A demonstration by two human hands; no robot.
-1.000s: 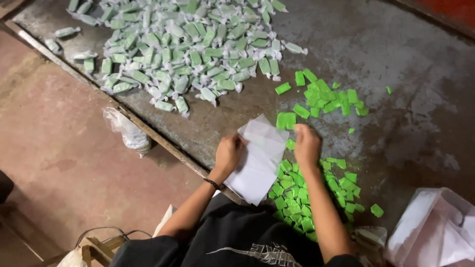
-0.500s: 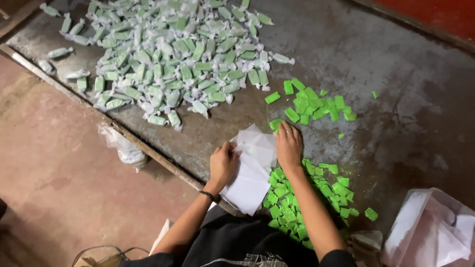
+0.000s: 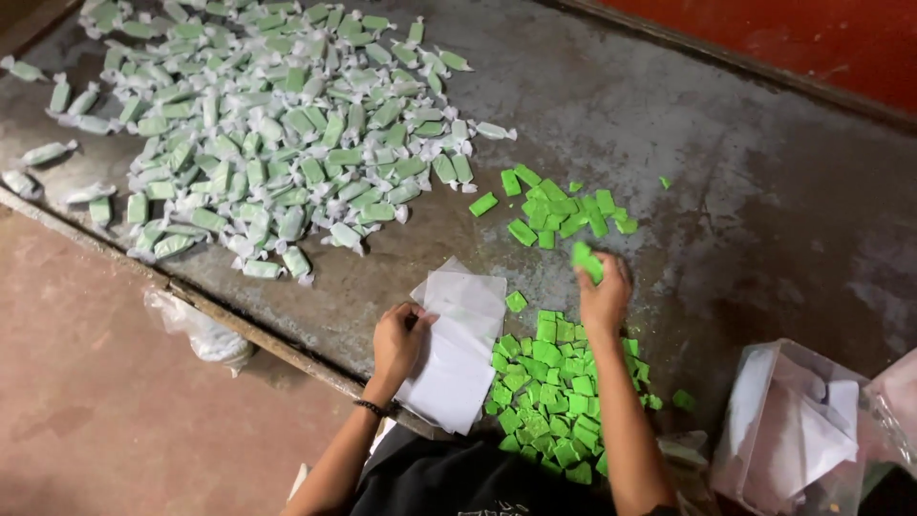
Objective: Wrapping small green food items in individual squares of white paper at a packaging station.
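Right now my right hand (image 3: 604, 291) pinches a green block (image 3: 586, 260), small, light, firm-looking, best held by its sides; left hand (image 3: 399, 339) presses flimsy wrappers (image 3: 458, 349) flat.

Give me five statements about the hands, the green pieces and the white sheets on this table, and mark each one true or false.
1. The right hand holds a bare green piece above the table. True.
2. The left hand rests on a stack of white paper sheets. True.
3. The wrapped pieces lie in a plastic bag. False: they are spread in a wide heap on the table's far left part.
4. All bare green pieces form one pile. False: there is a near pile by the right forearm and a smaller far pile beyond the hand.
5. The left wrist is bare. False: it wears a dark band.
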